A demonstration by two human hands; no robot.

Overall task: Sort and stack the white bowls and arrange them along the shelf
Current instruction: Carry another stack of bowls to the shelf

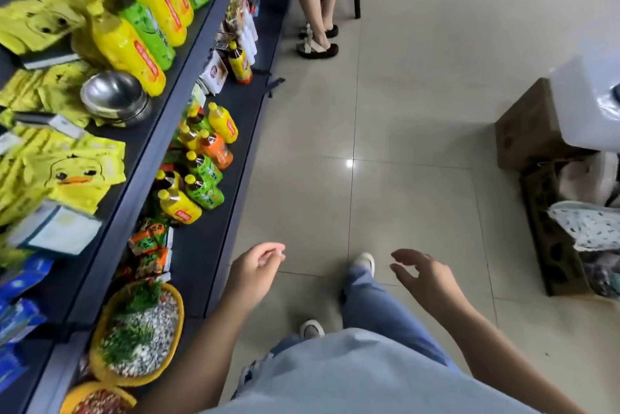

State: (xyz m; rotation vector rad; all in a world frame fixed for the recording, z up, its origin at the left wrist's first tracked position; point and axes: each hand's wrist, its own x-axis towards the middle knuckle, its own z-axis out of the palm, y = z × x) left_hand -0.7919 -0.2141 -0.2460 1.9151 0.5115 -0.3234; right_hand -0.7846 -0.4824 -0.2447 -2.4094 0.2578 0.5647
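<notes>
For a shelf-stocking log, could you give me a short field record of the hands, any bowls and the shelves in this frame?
left grip: empty, fingers loosely curled, by the lower shelf
right grip: empty, fingers spread, over the floor
white bowls: none in view
steel bowls: stacked on the upper shelf, beside yellow bottles
task state: no bowl in hand
</notes>
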